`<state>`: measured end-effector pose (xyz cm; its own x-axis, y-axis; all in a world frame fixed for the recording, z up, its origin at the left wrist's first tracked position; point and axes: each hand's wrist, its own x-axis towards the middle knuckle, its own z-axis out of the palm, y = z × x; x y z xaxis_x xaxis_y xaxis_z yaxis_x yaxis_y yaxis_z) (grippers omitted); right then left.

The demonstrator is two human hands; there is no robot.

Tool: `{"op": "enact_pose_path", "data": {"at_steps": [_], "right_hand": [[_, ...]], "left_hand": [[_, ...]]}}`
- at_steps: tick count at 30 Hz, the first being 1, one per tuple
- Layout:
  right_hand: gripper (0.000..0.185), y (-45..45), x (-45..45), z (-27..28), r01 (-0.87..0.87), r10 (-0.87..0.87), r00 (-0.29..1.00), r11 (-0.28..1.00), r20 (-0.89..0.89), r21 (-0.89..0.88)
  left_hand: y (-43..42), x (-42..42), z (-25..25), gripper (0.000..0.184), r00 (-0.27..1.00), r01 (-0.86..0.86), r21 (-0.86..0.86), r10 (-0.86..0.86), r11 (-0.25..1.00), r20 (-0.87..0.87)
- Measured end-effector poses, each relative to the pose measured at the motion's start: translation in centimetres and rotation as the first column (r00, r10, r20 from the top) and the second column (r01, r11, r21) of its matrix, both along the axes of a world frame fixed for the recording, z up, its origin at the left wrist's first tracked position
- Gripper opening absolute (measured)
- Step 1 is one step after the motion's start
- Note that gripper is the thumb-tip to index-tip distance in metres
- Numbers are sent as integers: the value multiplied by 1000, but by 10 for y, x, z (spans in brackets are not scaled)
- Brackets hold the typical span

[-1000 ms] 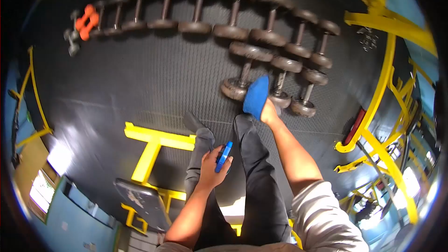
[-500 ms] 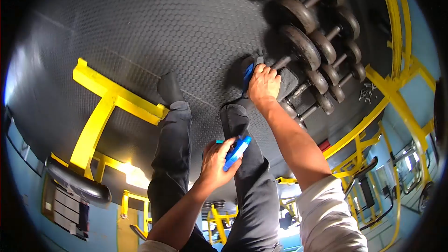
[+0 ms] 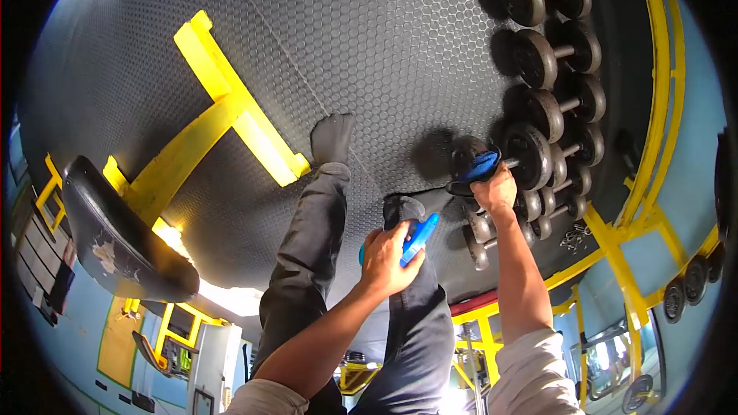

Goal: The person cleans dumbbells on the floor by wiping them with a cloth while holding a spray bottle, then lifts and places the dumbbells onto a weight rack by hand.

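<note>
My left hand (image 3: 387, 260) is closed around a blue spray bottle (image 3: 420, 239), held above my right thigh; a bit of teal shows at the other side of the fist, and most of the body is hidden. Farther right, my right hand (image 3: 496, 188) grips a blue cloth (image 3: 483, 166) against a dark round weight (image 3: 466, 155) beside the dumbbell row. A short metal bar shows between this weight and the nearest dumbbell plate (image 3: 529, 155). Whether they are one dumbbell I cannot tell. The fingertips are partly hidden.
Several dumbbells (image 3: 536, 59) line the right side of the black textured floor (image 3: 384, 54). At left stands a yellow bench frame (image 3: 196, 142) with a worn black pad (image 3: 123, 242). My feet and dark trousers are between them. Yellow racks (image 3: 607, 250) stand at far right.
The view has turned, so the dumbbells and bench sit differently. My right hand with the blue cloth now appears farther right and lower; my left hand still holds the bottle.
</note>
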<state>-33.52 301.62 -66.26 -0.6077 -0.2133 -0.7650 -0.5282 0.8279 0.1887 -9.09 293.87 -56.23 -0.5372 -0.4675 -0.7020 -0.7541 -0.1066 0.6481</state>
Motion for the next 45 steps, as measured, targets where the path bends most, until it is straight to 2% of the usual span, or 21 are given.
{"op": "enact_pose_path", "data": {"at_steps": [2, 3, 5, 6, 9, 10, 12, 19, 21, 23, 24, 25, 27, 28, 32, 35, 37, 39, 42, 43, 45], "right_hand": [[51, -10, -2, 27, 213, -210, 977, 954, 36, -210], [51, -6, -2, 33, 204, -201, 979, 957, 35, -204], [42, 0, -6, 44, 558, -474, 830, 711, 295, -429], [42, 0, -7, 45, 552, -467, 834, 716, 296, -426], [39, -9, 7, 48, 931, -627, 359, 193, 691, -309], [36, -17, 13, 45, 945, -607, 316, 133, 729, -299], [26, -29, 19, 35, 965, -576, 260, 137, 775, -221], [15, -14, 6, 13, 984, -524, 173, 63, 834, -165], [12, 13, -8, 4, 986, -591, 161, 57, 790, -157], [30, 92, -24, -47, 992, -551, 123, 90, 825, -87], [52, 85, -15, -31, 1000, -601, -10, -25, 799, -7], [64, 60, 1, -9, 993, -543, 94, -13, 835, -120], [57, 53, 17, 5, 984, -528, 137, -22, 838, -175], [51, 78, 16, -14, 980, -549, 196, 147, 812, -137], [32, 45, 20, 10, 924, -580, 172, -184, 796, -334], [26, 96, 19, 42, 905, -733, 316, 42, 603, -423], [21, 123, 31, 69, 878, -775, 179, -152, 606, -454], [19, 158, 39, 101, 884, -822, 182, -103, 540, -455], [22, 183, 68, 112, 850, -829, 26, -276, 559, -449], [27, 202, 82, 105, 833, -836, 296, -10, 462, -553], [24, 159, 84, 113, 857, -865, 129, -149, 485, -494]], "left_hand": [[-2, -5, 0, 46, 1000, -26, -42, 26, 999, 15], [0, -7, 1, 43, 998, -37, -83, 40, 996, 38], [2, -8, -4, 42, 995, -72, -156, 82, 985, 58], [3, -9, -6, 41, 991, -103, -178, 117, 979, 70], [4, -11, -15, 40, 979, -187, -270, 203, 944, 34], [0, -14, -14, 44, 980, -194, -306, 200, 932, -11], [-11, -18, -9, 48, 982, -189, -351, 186, 917, -42], [-23, -21, 6, 65, 978, -205, 7, 205, 979, 38], [-22, -23, 9, 68, 1000, 15, -118, -13, 993, 13], [-22, -27, 12, 69, 999, 44, -61, -44, 997, 0], [-20, -29, 11, 69, 992, 64, -117, -75, 991, -98], [-17, -29, 9, 69, 975, 82, -169, -114, 982, -188], [-9, -28, 4, 66, 968, 136, -85, -151, 987, -199], [-6, -27, 3, 64, 961, 178, -21, -179, 984, -213], [5, -29, 5, 56, 948, 291, -33, -293, 956, -124], [11, -33, 6, 46, 947, 310, -107, -317, 945, -50], [13, -31, 1, 45, 948, 318, 65, -317, 946, -28], [17, -38, 2, 42, 945, 326, 24, -326, 945, -19], [15, -46, 7, 36, 938, 340, -74, -344, 937, -46], [14, -45, 7, 36, 935, 348, -73, -352, 934, -41], [13, -44, 6, 41, 909, 414, 91, -407, 906, -88]]}}
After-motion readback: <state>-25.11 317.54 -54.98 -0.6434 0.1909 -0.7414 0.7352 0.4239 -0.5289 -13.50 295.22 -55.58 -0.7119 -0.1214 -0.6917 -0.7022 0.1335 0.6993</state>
